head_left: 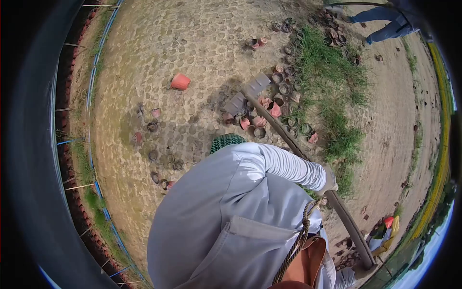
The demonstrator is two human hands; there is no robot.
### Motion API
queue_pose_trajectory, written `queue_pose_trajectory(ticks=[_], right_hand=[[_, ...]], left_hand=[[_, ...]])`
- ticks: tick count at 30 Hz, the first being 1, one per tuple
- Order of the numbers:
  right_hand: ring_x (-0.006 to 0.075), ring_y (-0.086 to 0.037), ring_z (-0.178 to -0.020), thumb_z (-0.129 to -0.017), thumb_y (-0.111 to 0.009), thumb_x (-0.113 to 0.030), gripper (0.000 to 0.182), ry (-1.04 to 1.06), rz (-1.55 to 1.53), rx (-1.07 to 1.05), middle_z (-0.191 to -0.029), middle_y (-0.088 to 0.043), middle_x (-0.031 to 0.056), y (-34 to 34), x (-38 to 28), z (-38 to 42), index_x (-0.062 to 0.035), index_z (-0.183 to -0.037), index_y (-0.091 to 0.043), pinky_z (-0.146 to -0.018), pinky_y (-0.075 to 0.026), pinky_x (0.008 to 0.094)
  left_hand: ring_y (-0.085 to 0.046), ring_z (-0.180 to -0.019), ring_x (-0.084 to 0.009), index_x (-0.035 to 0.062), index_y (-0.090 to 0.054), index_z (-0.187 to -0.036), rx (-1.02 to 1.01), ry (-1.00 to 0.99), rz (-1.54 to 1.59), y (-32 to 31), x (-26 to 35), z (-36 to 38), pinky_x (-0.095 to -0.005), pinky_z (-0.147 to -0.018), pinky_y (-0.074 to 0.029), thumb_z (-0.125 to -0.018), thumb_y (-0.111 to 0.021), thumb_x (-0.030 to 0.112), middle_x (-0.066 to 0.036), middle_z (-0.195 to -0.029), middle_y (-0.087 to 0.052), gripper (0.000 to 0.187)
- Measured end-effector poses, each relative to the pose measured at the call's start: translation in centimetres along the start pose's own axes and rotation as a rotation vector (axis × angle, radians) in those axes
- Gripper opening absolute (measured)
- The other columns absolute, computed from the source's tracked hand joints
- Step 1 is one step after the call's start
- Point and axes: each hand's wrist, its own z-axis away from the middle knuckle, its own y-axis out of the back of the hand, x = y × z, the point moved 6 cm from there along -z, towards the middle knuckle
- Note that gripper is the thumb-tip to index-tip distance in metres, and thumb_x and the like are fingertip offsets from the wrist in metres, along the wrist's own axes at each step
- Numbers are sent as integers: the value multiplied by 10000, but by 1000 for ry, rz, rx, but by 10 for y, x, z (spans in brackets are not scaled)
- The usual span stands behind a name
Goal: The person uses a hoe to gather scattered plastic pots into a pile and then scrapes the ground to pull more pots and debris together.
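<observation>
A long wooden-handled scraper (279,129) runs diagonally from the ground toward my body. Its wide grey blade (235,104) rests on the ground beside a heap of broken and whole plant pots (274,110). My left hand (329,181), in what looks like a pale glove, is closed around the middle of the handle. Low at the right, my right hand (361,270) grips near the handle's end, though much of it is hidden. My grey jacket (202,226) fills the lower middle. Part of a green-and-black patterned cloth (226,141) shows beyond it.
An orange pot (180,81) lies on ground marked with round imprints. Several dark pots (153,155) sit at left, near a blue pipe (91,79). Grass clumps (325,58) grow beyond the heap. Another person's legs (385,24) show at top right. Bags (385,236) lie at lower right.
</observation>
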Motion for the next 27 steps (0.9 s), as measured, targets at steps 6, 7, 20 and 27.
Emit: queue_pose_trajectory(ticks=[6, 7, 20, 27], right_hand=[[268, -595, -1038, -903, -530, -373, 445, -374, -505, -527, -1103, -629, 153, -78, 152, -63, 1, -1135, -592, -950, -443, 411], [276, -581, -1057, -901, -535, -377, 445, -374, -558, -698, -1134, -613, 149, -125, 154, -42, -14, -1153, -586, -948, -441, 418], [220, -639, -890, -740, -742, -152, 529, -748, -20, -2162, -1061, -623, 122, -488, 43, 443, -37, -1195, -498, -684, -557, 302], [149, -595, -919, -779, -704, -73, 553, 370, 457, -2445, -1074, -632, 111, -533, 4, 647, -23, -1282, -480, -788, -472, 263]], left_hand=[[-614, -914, -300, 126, -549, -1161, -11, 422, 32, -11, -93, 115, -427, -783, -462, -692, -648, 281, -106, -927, -647, 504], [-615, -923, -289, 130, -551, -1164, 56, 472, 6, -7, -107, 152, -417, -786, -460, -686, -654, 284, -103, -936, -648, 512], [-590, -1048, -253, 151, -596, -1108, 16, 1476, 275, -99, -151, 662, -378, -881, -453, -690, -672, 236, -82, -1097, -631, 434], [-439, -1231, -265, 253, -579, -1130, 276, 2092, 354, -191, -144, 770, -400, -968, -400, -687, -686, 271, -57, -1275, -486, 456]])
